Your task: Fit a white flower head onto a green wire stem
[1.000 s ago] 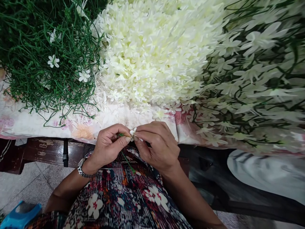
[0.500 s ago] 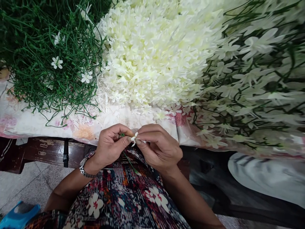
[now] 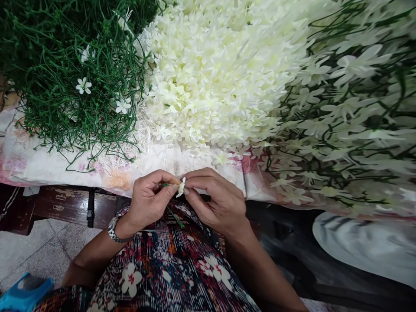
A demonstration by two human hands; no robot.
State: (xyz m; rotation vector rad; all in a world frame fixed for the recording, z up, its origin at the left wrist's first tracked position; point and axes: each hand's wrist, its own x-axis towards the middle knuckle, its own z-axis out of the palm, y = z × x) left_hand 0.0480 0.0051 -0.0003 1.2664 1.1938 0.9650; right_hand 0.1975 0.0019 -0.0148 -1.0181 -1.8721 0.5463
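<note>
The person is sitting close against the near edge of the table (image 3: 58, 203), working just below it over a patterned lap. The left hand (image 3: 147, 201) is pinching a thin green stem (image 3: 175, 218) between thumb and forefinger, the fingers closed tight around its top, while the rest of it is trailing down toward the lap. The right hand (image 3: 217, 201) is pressing a small white blossom (image 3: 181, 187) against that tip, fingertips closed on the petals; the two hands are touching at the flower.

Behind them, a floral cloth (image 3: 156, 160) is carrying a tangle of bare green stems (image 3: 65, 73) at the far left corner, a heap of loose white blossoms (image 3: 214, 73) in the middle, and finished flowered sprays (image 3: 351, 112) on the right.

To my eye, the blossom is so small that a slightly skewed push could bend the stem tip or crumple the petals, and a slackened pinch could be dropping it into the lap.
</note>
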